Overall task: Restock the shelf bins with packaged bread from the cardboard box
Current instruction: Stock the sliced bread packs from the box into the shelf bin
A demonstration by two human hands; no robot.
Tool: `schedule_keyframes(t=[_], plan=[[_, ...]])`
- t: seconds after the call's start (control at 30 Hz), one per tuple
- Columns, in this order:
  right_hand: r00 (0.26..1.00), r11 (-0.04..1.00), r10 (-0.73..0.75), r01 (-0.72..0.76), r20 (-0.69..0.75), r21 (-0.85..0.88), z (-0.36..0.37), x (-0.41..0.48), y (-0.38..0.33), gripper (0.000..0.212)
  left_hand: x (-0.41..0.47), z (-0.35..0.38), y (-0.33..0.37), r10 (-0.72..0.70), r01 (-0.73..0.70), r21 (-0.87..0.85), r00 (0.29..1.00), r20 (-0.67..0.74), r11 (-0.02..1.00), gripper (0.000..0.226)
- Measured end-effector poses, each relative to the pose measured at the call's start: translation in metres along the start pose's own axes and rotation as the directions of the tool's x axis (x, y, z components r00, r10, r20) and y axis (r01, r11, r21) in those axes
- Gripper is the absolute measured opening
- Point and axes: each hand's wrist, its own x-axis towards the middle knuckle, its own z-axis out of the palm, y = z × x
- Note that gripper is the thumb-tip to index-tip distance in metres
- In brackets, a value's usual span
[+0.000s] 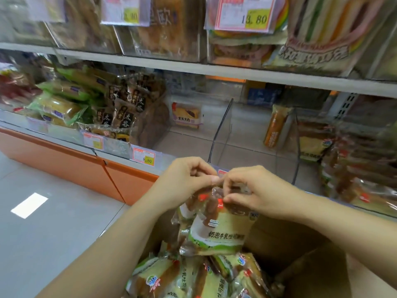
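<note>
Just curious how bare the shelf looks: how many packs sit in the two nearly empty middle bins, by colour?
Purple-labelled pack: 1
Orange pack: 1
Total: 2

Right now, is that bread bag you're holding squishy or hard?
Probably squishy: the bread bag crumples where the left hand and right hand pinch its top. Likely light, since it hangs from that pinch. Shiny plastic may slip.
</note>
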Motion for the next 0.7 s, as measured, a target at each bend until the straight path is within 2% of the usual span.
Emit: schedule_keyframes(t=[0.13, 0.2, 0.27, 0.33, 0.4, 0.47, 0.53, 0.6, 0.7], plan=[[0.981, 0.994, -0.022, 0.001, -0.194, -0.108, -0.016, -0.018, 0.005, 0.012, 0.009, 0.019, 0.023, 0.06, -0.059, -0.049, 0.998, 0.025, 0.997, 0.014], [0.944, 0.99, -0.057, 0.01, -0.326, -0.144, -0.027, -0.03, 0.007, 0.019, 0.014, 0.027, 0.038, 0.121, -0.119, -0.048, 0.992, 0.041, 0.992, 0.015], [0.897, 0.989, -0.061, -0.006, -0.438, -0.15, -0.039, -0.043, 0.009, 0.021, 0.018, 0.035, 0.054, 0.205, -0.195, -0.126, 0.976, 0.075, 0.973, 0.024], [0.841, 0.989, -0.064, -0.017, -0.538, -0.145, -0.05, -0.055, 0.014, 0.022, 0.02, 0.041, 0.066, 0.296, -0.289, -0.068, 0.945, 0.14, 0.955, 0.059], [0.785, 0.991, -0.051, -0.039, -0.618, -0.13, -0.061, -0.066, 0.021, 0.02, 0.019, 0.048, 0.073, 0.319, -0.359, 0.178, 0.922, 0.218, 0.916, 0.097], [0.724, 0.989, -0.04, -0.072, -0.688, -0.133, -0.07, -0.075, 0.029, 0.012, 0.02, 0.057, 0.076, 0.364, -0.46, 0.429, 0.885, 0.289, 0.778, 0.117], [0.675, 0.986, -0.047, -0.085, -0.737, -0.141, -0.077, -0.083, 0.037, 0.009, 0.028, 0.069, 0.074, 0.465, -0.559, 0.58, 0.826, 0.319, 0.593, 0.123], [0.639, 0.982, -0.077, -0.083, -0.765, -0.168, -0.081, -0.09, 0.044, 0.013, 0.042, 0.082, 0.073, 0.566, -0.599, 0.651, 0.768, 0.3, 0.467, 0.122], [0.588, 0.969, -0.141, -0.083, -0.796, -0.233, -0.088, -0.098, 0.059, 0.012, 0.069, 0.101, 0.072, 0.695, -0.61, 0.713, 0.677, 0.243, 0.344, 0.117]])
